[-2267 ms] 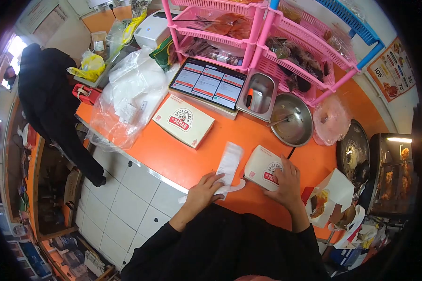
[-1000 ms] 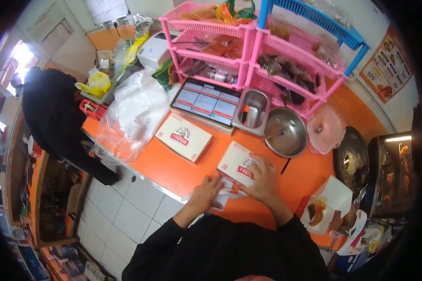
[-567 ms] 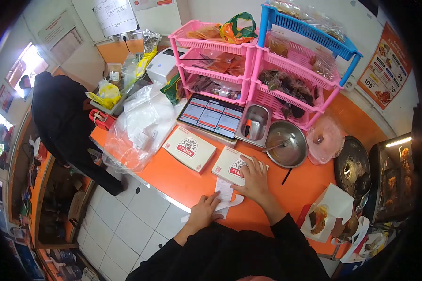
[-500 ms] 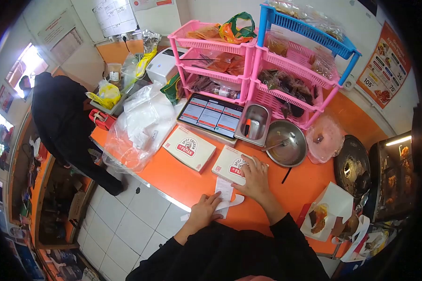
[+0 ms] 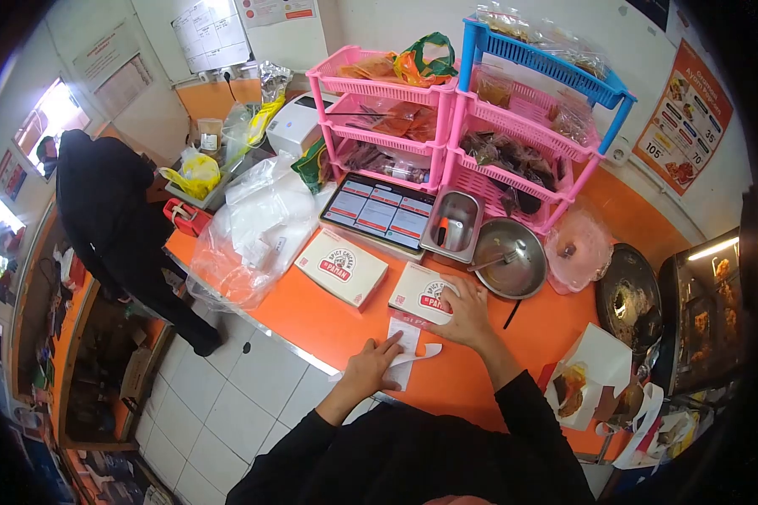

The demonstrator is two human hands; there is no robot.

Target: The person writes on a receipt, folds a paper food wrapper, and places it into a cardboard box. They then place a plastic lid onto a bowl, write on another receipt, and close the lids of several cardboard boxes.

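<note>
My right hand point(image 5: 463, 316) grips a cream cardboard food box point(image 5: 408, 290) with a red chicken logo. Its fingers reach over the right side of the lid, and the thumb lies near the front edge. Just in front of that box, a white paper slip point(image 5: 406, 343) lies on the orange counter, its loose end curling up at the right. The fingers of my left hand point(image 5: 370, 368) rest stretched out on the slip, with index finger and thumb apart. A second box of the same kind point(image 5: 338, 268) sits to the left, apart from both hands.
Behind the boxes are a tablet point(image 5: 377, 212), a steel container point(image 5: 455, 223) and a metal bowl point(image 5: 514, 261). Pink racks point(image 5: 385, 84) hold bagged goods. An opened food box point(image 5: 594, 362) stands right, near a black pan point(image 5: 627, 299). A person in black point(image 5: 114, 227) bends at far left.
The box under my right hand has shifted slightly to the right, and red lettering now shows at its front side. My left hand stays on the slip. The other person has moved slightly.
</note>
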